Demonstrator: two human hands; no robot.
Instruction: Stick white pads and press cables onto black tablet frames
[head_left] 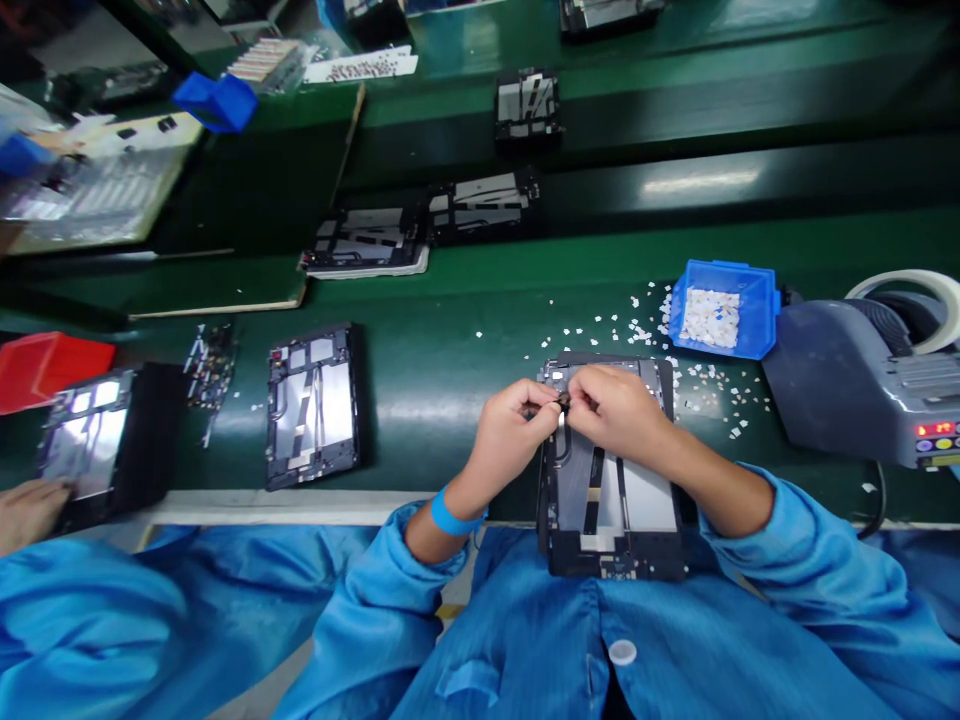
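Observation:
An opened tablet [646,490] lies at the table's front edge before me, its silver battery area and black flat cables showing. Over its upper part my left hand [517,415] and my right hand [619,405] meet with fingertips pinched. Between them is a small dark part [562,400], too small to name, which both hands grip. The tablet seems to rest on another dark panel. Scraps of white paper [637,335] are scattered just beyond it.
A blue bin [761,310] of white scraps and a grey tape dispenser [840,380] stand at right. Left are a tablet stack [313,400], small loose parts [210,365], a red bin [56,370] and a co-worker's hand [34,510]. More tablets [484,205] lie farther back.

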